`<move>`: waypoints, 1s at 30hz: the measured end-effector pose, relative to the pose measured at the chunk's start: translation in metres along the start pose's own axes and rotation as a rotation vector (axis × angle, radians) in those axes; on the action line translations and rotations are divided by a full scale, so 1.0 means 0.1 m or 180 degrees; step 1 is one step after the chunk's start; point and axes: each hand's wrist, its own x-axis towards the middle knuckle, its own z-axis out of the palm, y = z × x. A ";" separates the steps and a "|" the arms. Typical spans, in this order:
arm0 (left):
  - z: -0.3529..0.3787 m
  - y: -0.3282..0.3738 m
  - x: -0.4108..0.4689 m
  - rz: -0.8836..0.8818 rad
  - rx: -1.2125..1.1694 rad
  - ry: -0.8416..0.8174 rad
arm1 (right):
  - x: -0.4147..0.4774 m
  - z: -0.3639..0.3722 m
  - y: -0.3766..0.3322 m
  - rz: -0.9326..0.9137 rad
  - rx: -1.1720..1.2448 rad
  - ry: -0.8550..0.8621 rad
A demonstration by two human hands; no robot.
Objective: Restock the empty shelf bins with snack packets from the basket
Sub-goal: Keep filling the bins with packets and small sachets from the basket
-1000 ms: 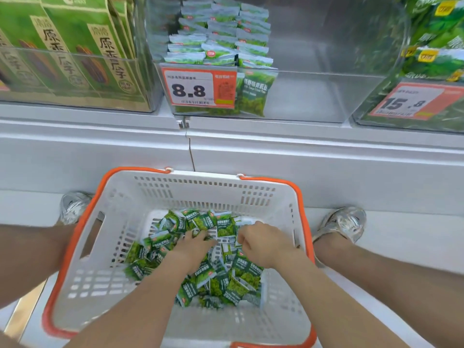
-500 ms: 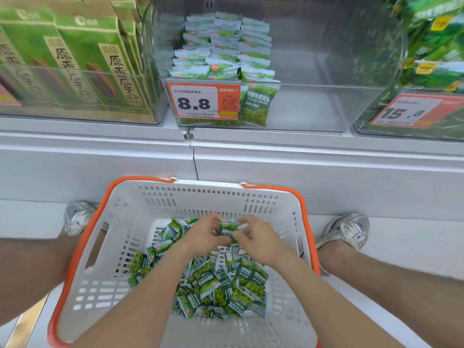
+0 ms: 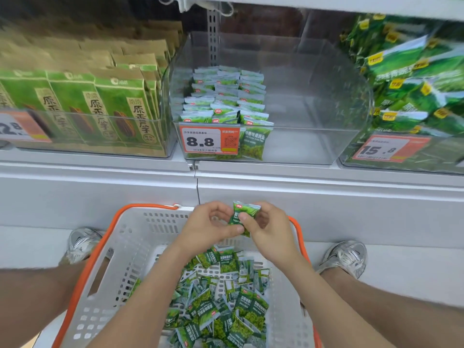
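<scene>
**A:** Head view. Where are the hands?

**B:** Both are up over the far rim of the white, orange-edged basket (image 3: 140,237), close together. The right hand (image 3: 270,227) pinches a small green snack packet (image 3: 243,212), with the thumb across its front and the fingers curled behind it. The left hand (image 3: 208,226) is curled too, and its thumb tip touches the packet's lower end.

**A:** One packet or several?

**B:** I cannot tell. I see one face, but more may sit behind it.

**A:** And the rest of the stock?

**B:** A loose heap of packets (image 3: 226,297) lies on the basket floor, below the forearms. On the shelf (image 3: 301,177) above stands a clear bin (image 3: 313,109). Its left part holds upright rows of packets (image 3: 223,99) behind a price tag (image 3: 208,140) reading 8.8, and its right part is bare.

**A:** Its neighbours?

**B:** Green and brown boxes (image 3: 118,109) fill the bin to the left. Large green bags (image 3: 414,84) fill the one to the right, above a tag (image 3: 386,148) reading 15.8.

**A:** Anything on the floor?

**B:** A silver shoe (image 3: 81,243) sits just beside the basket's left side, and another (image 3: 347,256) is near its right.
</scene>
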 end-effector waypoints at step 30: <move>-0.52 2.26 0.88 0.1525 0.3148 0.0043 | 1.36 -1.02 -2.01 0.0715 -0.1520 -0.1192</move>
